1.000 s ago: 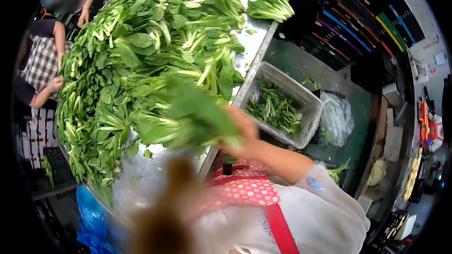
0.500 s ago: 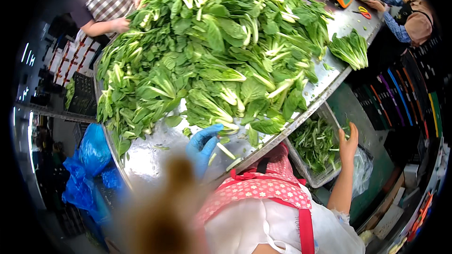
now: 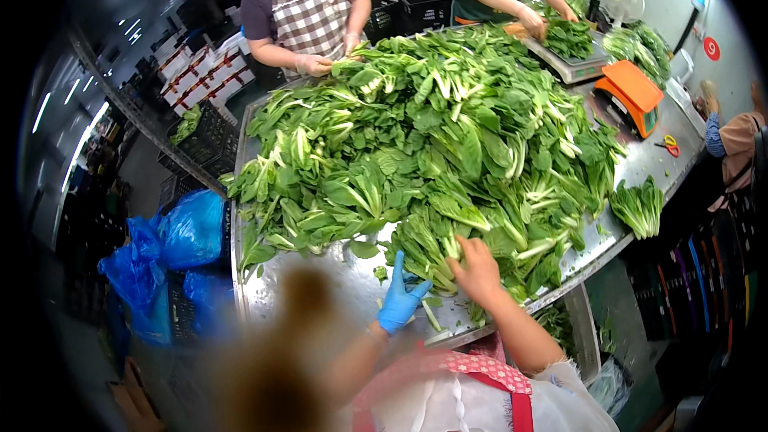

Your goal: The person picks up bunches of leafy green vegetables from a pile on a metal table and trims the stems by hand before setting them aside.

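A large heap of bok choy (image 3: 400, 144), with green leaves and pale stalks, covers most of the metal table (image 3: 276, 284). At the heap's near edge, my right hand (image 3: 478, 274), bare, has its fingers curled at the pale stalk of one bok choy (image 3: 432, 242), which lies among the others. My left hand (image 3: 402, 298) wears a blue glove. Its thumb and fingers are spread beside that plant's leaves, with nothing seen between them. Loose stalk pieces and leaf scraps lie on the metal close to both hands.
One bok choy bunch (image 3: 638, 207) lies apart at the right edge, near scissors (image 3: 667, 146) and an orange scale (image 3: 630, 94). A crate (image 3: 588, 336) stands below the table. Blue bags (image 3: 188, 228) are at the left. Co-workers handle greens across the heap.
My right hand has moved from above the crate to the bok choy at the heap's near edge. My left hand's fingers have spread. The view has tilted up, showing more of the far side.
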